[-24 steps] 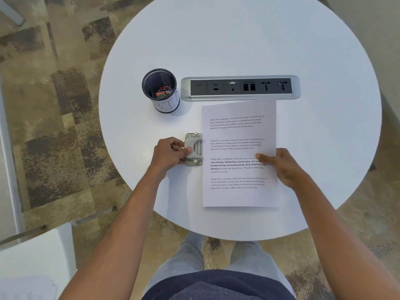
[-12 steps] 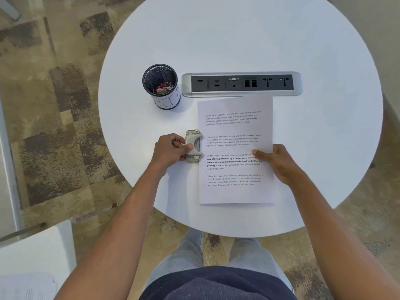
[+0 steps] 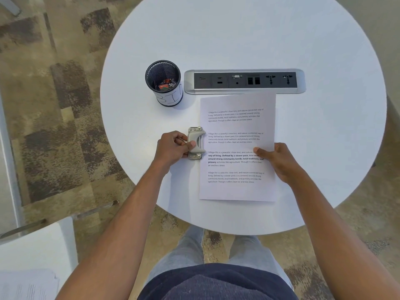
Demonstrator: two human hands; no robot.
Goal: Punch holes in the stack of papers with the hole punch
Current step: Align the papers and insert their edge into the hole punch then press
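A stack of white printed papers (image 3: 237,126) lies flat on the round white table (image 3: 324,148). Against the middle of its left edge sits a small grey metal hole punch (image 3: 195,140), its slot facing the paper. My left hand (image 3: 173,147) grips the punch from the left, thumb on its lever. My right hand (image 3: 278,160) holds the stack at its right edge, thumb on top of the sheet and fingers under or beside it.
A black mesh pen cup (image 3: 164,82) stands behind the punch. A silver socket strip (image 3: 244,81) is set in the table just beyond the paper's top edge. A white surface with more papers (image 3: 28,269) is at lower left. Patterned carpet surrounds the table.
The stack has slid left, so its left edge now meets the punch slot. My left hand stays on the punch and my right hand moved left with the paper.
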